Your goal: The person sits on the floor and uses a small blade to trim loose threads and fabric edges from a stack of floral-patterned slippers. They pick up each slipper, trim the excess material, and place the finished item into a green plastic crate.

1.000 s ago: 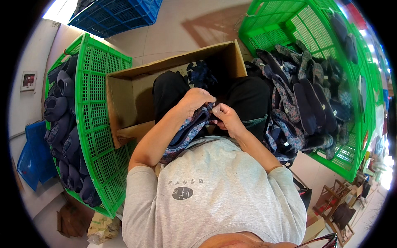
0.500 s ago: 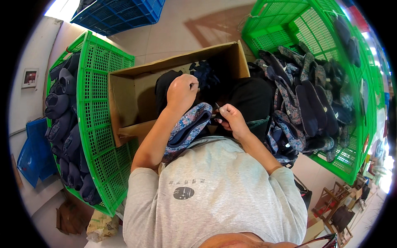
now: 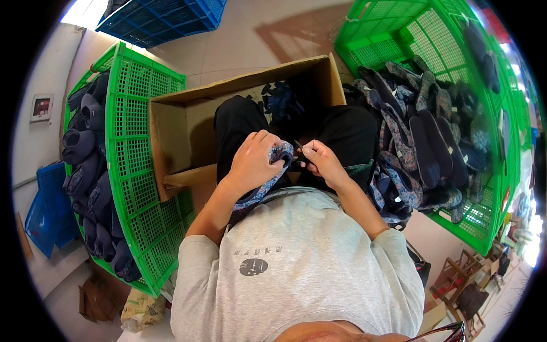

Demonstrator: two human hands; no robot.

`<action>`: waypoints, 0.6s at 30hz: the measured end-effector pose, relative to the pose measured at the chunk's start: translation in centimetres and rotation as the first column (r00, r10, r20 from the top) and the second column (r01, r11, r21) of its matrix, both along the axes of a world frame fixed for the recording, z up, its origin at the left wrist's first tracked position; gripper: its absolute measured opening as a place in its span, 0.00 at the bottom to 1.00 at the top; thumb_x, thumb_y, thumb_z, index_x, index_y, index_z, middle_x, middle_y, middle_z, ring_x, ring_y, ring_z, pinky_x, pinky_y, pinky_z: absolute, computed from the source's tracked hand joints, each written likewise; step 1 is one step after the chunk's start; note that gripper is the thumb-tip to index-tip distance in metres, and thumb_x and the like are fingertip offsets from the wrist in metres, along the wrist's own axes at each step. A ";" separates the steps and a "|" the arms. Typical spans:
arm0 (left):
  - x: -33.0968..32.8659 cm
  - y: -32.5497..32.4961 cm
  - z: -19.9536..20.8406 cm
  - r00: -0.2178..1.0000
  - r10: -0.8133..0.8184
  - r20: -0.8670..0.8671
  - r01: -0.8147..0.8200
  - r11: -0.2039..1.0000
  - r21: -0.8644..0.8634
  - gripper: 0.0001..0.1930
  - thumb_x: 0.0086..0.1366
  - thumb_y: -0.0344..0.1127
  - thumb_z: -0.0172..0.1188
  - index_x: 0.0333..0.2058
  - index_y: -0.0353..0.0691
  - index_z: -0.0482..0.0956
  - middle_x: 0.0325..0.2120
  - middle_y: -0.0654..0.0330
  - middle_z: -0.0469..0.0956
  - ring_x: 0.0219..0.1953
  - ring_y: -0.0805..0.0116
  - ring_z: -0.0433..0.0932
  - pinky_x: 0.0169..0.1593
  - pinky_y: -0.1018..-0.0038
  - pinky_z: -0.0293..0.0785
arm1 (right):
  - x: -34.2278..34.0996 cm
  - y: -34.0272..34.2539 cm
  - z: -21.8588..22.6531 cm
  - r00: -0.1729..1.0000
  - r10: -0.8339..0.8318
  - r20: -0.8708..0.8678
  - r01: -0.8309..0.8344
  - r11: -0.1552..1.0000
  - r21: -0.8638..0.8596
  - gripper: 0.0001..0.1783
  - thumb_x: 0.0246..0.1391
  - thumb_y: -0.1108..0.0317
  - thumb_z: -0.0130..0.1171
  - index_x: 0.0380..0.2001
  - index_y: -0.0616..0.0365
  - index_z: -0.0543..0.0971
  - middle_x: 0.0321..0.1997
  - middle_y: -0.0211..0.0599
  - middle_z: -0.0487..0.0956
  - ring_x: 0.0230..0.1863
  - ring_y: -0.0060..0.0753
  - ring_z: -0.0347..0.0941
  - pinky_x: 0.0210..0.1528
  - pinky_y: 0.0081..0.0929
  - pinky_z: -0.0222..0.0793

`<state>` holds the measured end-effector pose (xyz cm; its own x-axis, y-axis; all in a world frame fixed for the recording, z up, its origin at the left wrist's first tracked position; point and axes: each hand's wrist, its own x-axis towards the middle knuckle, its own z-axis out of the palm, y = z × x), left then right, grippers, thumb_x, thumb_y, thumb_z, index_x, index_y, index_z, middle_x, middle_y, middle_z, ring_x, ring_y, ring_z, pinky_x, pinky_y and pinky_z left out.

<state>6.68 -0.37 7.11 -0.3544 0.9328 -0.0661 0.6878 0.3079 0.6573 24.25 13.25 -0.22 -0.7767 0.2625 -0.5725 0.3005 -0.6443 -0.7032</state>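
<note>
A blue floral slipper (image 3: 258,192) with a dark lining rests against my lap and belly. My left hand (image 3: 254,162) is closed around its upper end, thumb over the rim of the opening, and covers much of it. Just right of the slipper, my right hand (image 3: 326,162) grips a small dark pointed tool (image 3: 298,146), its tip toward the slipper. Most of the tool is hidden by my fingers, so its exact kind does not show. Beyond my knees, a cardboard box (image 3: 169,134) has a heap of dark blue scraps (image 3: 281,102) in it.
At my left stands a green crate (image 3: 137,165) with dark slippers (image 3: 91,145) beyond its wall. A green crate (image 3: 364,43) on the right is heaped with floral slippers and dark soles (image 3: 424,148). A blue crate (image 3: 165,23) sits at the far side.
My left hand has come down from over the box edge and taken hold of the slipper's upper end. The slipper now lies more turned and covered. My right hand has barely moved.
</note>
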 end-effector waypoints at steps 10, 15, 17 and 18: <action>1.4 -0.2 -2.2 0.985 0.063 -0.158 -0.036 0.985 0.172 0.10 0.47 0.29 0.67 0.22 0.40 0.72 0.20 0.59 0.72 0.29 0.57 0.74 0.35 0.63 0.70 | -2.5 0.0 1.2 0.999 0.032 0.019 -0.036 0.971 0.236 0.09 0.60 0.65 0.65 0.38 0.57 0.78 0.26 0.21 0.73 0.27 0.12 0.66 0.28 0.14 0.61; 0.9 -0.1 -2.2 0.997 0.061 -0.048 -0.051 0.983 0.174 0.09 0.48 0.29 0.67 0.23 0.39 0.73 0.19 0.58 0.73 0.25 0.59 0.74 0.31 0.65 0.70 | -3.4 -0.1 -0.6 0.998 0.047 -0.043 -0.033 0.963 0.269 0.07 0.59 0.66 0.64 0.34 0.58 0.79 0.26 0.20 0.74 0.26 0.11 0.65 0.28 0.14 0.61; 0.1 -0.1 -1.4 0.992 0.115 0.041 -0.119 0.986 0.113 0.08 0.49 0.29 0.67 0.24 0.38 0.74 0.19 0.58 0.73 0.24 0.61 0.74 0.30 0.67 0.71 | -3.8 -0.1 -1.6 0.990 -0.137 -0.016 0.136 0.953 0.271 0.08 0.60 0.64 0.64 0.32 0.56 0.78 0.25 0.20 0.74 0.24 0.11 0.65 0.26 0.13 0.59; -0.3 -0.1 -1.0 0.985 0.149 0.086 -0.156 0.984 0.083 0.08 0.50 0.29 0.67 0.25 0.37 0.75 0.19 0.58 0.73 0.23 0.62 0.74 0.29 0.68 0.71 | -4.0 0.2 -1.0 0.979 -0.200 0.024 0.188 0.950 0.248 0.08 0.61 0.63 0.63 0.32 0.54 0.78 0.25 0.19 0.73 0.24 0.11 0.65 0.25 0.13 0.58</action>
